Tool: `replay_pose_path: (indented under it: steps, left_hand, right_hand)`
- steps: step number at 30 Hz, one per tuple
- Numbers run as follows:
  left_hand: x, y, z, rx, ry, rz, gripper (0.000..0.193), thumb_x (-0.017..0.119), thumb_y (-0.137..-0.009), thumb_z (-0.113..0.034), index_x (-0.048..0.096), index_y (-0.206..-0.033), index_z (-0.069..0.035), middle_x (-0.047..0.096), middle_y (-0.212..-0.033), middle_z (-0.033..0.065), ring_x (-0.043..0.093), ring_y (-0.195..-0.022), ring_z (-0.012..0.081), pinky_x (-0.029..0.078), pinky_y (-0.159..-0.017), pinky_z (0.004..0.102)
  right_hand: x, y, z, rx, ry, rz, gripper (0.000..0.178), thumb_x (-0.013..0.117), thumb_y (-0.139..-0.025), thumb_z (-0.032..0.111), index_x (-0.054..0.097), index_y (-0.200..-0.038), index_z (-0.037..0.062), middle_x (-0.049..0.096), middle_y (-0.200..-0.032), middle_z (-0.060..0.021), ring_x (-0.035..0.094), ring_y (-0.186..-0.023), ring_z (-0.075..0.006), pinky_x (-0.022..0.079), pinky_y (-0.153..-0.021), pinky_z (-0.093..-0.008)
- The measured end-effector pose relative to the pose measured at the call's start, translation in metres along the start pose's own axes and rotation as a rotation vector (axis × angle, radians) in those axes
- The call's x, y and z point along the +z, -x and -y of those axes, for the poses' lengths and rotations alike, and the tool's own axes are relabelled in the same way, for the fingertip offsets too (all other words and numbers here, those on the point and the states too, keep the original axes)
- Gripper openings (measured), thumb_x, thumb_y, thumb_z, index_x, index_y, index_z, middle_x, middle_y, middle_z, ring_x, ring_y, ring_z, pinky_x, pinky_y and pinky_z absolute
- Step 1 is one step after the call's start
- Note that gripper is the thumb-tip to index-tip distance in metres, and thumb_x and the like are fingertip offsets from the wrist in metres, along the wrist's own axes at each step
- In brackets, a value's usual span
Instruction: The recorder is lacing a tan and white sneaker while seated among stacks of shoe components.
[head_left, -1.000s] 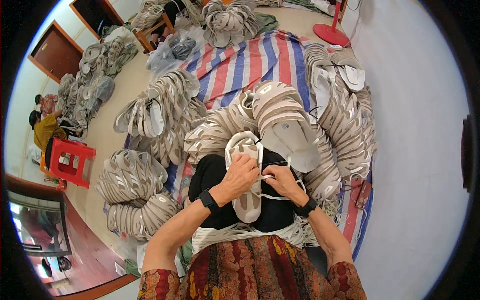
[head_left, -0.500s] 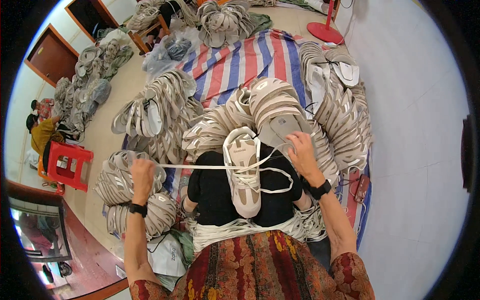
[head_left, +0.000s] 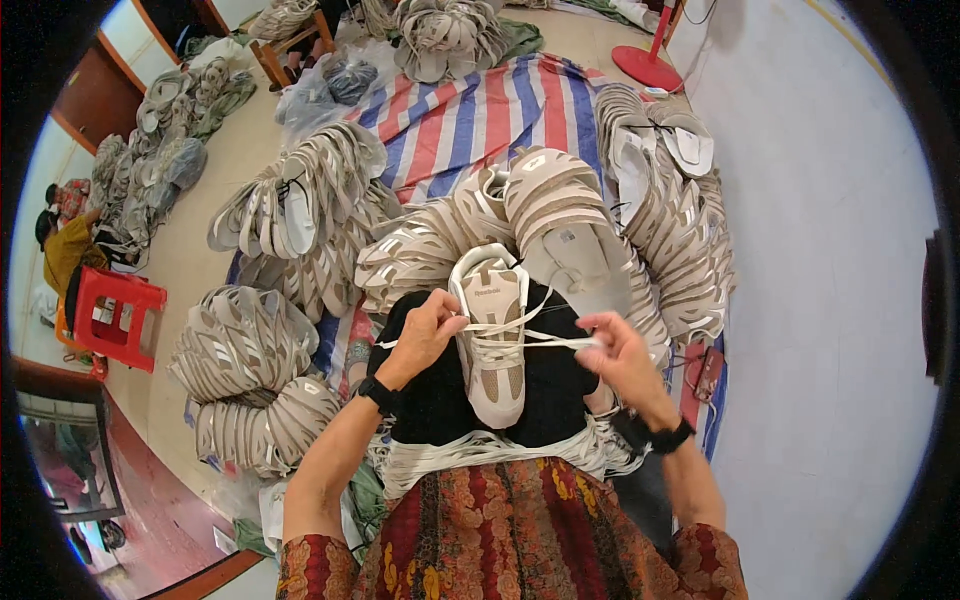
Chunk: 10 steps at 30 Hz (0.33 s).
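Observation:
A beige and white sneaker upper lies across my black-clad thighs, toe toward me. White lace criss-crosses its front and runs out to both sides. Beside the shoe's left edge, my left hand is closed in a pinch on the lace, and a loose end sticks out to its left. My right hand, a little blurred, holds another stretch of lace between thumb and fingers, off the shoe's right side. A bundle of loose white laces rests across my lap, close to my body.
Stacked shoe uppers curve around me: a front row, a left pile and a right pile. Beneath them spreads a striped sheet. A red stool stands at left, near people sitting by more piles. A white wall rises at right.
My left hand has come in from far left to the shoe's edge. My right hand has moved down, and the lace on that side now stretches sideways from the shoe.

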<state>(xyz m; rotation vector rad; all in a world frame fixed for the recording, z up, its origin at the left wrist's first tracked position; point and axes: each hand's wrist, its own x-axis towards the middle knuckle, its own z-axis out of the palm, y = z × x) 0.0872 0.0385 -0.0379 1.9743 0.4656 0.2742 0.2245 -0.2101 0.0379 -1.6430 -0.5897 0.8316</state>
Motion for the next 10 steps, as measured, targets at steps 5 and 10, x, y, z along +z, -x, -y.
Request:
replay_pose_path:
  steps: [5,10]
  left_hand:
    - [-0.004,-0.002,0.000,-0.077,0.105,0.072,0.015,0.061,-0.081,-0.013,0.052,-0.084,-0.001,0.053,-0.062,0.0010,0.046,-0.054,0.0063,0.038,-0.049,0.0227]
    - [-0.008,0.000,-0.004,-0.037,-0.239,0.115,0.019,0.063,-0.080,-0.021,0.061,-0.082,-0.002,0.053,-0.059,0.0005,0.044,-0.052,0.0077,0.038,-0.049,0.0245]
  right_hand:
    - [-0.045,-0.024,-0.007,-0.319,0.754,0.183,0.018,0.063,-0.077,0.014,0.059,-0.091,0.0041,0.050,-0.057,-0.0051,0.050,-0.053,-0.0111,0.039,-0.051,-0.0271]
    - [-0.052,-0.034,0.012,-0.054,0.342,0.682,0.016,0.065,-0.078,0.020,0.066,-0.082,0.0048,0.065,-0.068,-0.0078,0.056,-0.055,-0.0201,0.043,-0.053,-0.0288]
